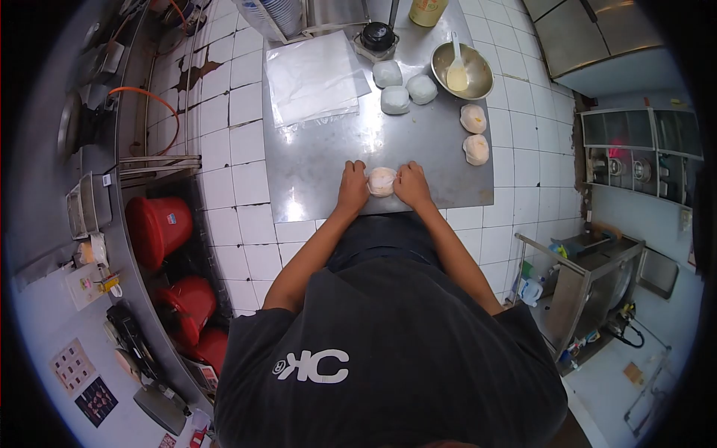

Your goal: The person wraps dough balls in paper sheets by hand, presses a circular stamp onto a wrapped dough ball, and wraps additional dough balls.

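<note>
Near the front edge of the steel table (321,172), a pale round bundle (382,181) lies between my two hands. My left hand (354,187) is closed at its left side, and my right hand (411,184) is closed at its right side; thin clear wrap seems to run into the fingers. Two similar pale bundles, an upper one (473,119) and a lower one (476,149), rest at the table's right edge. Three whitish wrapped lumps (395,99) sit farther back. A stack of clear plastic sheets (310,81) lies at the back left.
A metal bowl (482,75) with a white scoop (456,73) stands at the back right. Behind are a black-lidded container (378,37), a yellowish can (428,10) and a rack of blue-white stacked items (272,16). Red buckets (158,228) stand on the left.
</note>
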